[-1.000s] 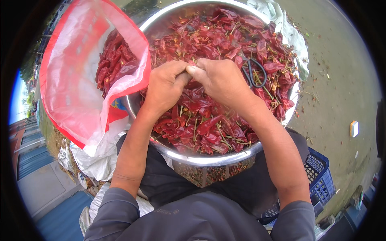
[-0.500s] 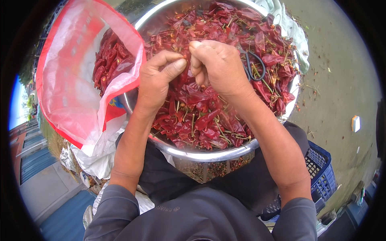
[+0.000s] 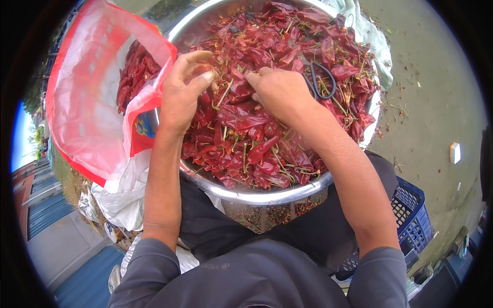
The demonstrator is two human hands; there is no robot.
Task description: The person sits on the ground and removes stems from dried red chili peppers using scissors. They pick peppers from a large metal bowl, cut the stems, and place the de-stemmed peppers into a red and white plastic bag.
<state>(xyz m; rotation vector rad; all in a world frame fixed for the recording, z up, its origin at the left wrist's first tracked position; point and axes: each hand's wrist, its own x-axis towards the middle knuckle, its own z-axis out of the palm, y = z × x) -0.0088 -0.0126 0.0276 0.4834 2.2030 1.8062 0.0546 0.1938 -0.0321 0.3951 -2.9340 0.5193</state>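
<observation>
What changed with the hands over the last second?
The hands have parted: the left hand moved left, toward the red-and-white bag, its thumb and forefinger now apart; whether it let anything go, I can't tell. The right hand stays over the red peppers, no longer meeting the left. Unchanged: metal basin, and scissors lying on the peppers.
</observation>
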